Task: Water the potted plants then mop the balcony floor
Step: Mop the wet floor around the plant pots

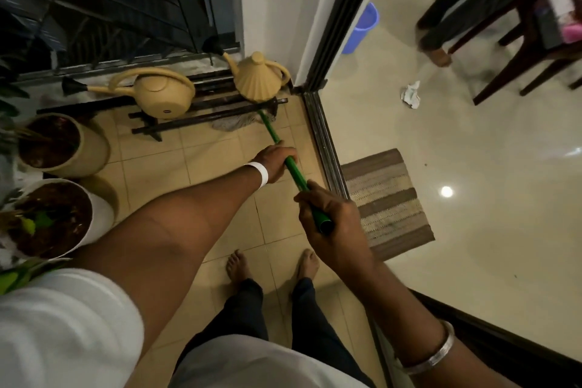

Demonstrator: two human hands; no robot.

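A green mop handle [273, 132] runs from my hands to a grey mop head [236, 122], which lies on the beige balcony tiles [157, 164] under a low black rack [201, 113]. My left hand [274, 164] grips the handle midway. Nearer to me, my right hand [330, 224] grips its top end. Two tan watering cans sit on the rack, one lying on its side [157, 91], one upright [258, 79]. Two potted plants stand at the left, a beige pot [91, 148] and a white pot [100, 214].
A black railing [119, 9] closes the far side. The sliding-door track [324, 142] borders the tiles on the right, with a striped mat [387, 198] beyond it. Indoors are a blue bucket [362, 28], crumpled paper [411, 94], a dark chair [516, 50] and a person's legs [456, 9]. My bare feet [271, 264] stand on the tiles.
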